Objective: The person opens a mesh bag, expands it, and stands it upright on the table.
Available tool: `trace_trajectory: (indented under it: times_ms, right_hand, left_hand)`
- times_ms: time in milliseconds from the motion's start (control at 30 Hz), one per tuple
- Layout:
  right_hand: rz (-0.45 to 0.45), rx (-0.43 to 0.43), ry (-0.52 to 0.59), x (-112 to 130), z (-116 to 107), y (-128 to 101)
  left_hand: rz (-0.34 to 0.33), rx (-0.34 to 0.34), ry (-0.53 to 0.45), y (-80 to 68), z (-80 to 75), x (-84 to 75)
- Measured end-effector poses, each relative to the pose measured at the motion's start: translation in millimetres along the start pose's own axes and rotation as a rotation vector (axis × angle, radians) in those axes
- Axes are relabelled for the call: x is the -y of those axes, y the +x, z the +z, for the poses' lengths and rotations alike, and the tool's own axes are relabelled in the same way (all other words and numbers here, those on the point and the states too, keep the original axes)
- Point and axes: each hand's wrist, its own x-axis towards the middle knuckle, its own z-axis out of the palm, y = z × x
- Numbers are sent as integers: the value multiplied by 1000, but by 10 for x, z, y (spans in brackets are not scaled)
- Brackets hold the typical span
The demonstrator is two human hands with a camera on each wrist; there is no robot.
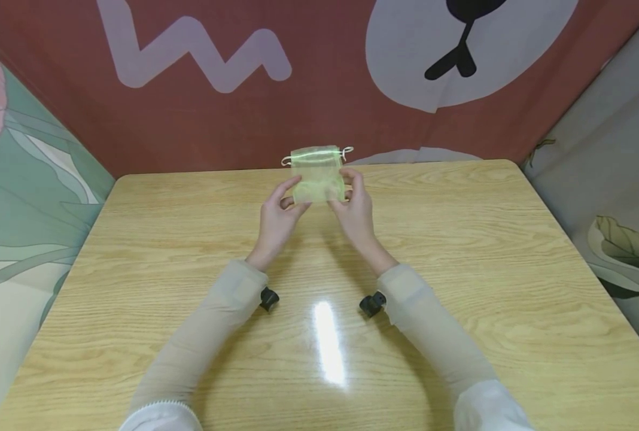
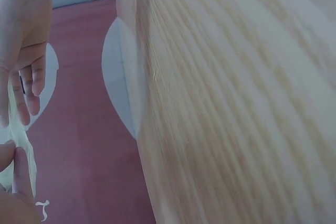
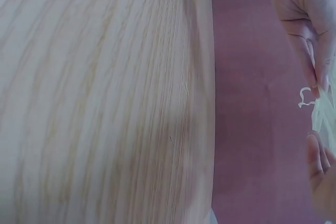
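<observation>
A small sheer yellow-green drawstring pouch is held up over the far edge of the table. My left hand pinches its lower left side between thumb and fingers. On the lower right side, my right hand grips it the same way. White drawstring loops stick out at both upper corners, and the gathered top edge points away from me. In the left wrist view the pouch appears edge-on between the two hands. Part of the pouch also shows at the right border of the right wrist view.
The wooden table spreads beneath both forearms, with a bright light reflection near its middle. Behind its far edge hangs a red cloth with white shapes. Patterned curtains flank both sides. Each wrist wears a small black camera.
</observation>
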Motion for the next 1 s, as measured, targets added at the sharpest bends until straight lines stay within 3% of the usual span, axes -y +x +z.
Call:
trace_trajectory:
  times_ms: [333, 500, 667, 1000]
  right_hand:
    - [86, 163, 90, -8, -35, 9]
    - [133, 197, 76, -13, -45, 18]
    - [239, 260, 71, -16, -46, 25]
    - [322, 381, 205, -8, -19, 35]
  left_hand:
    - [-9, -45, 38, 46, -63, 3]
    - [-11, -53, 19, 73, -94, -8]
    - [-32, -66, -31, 94, -112, -10]
    - [-4, -102, -61, 118, -110, 26]
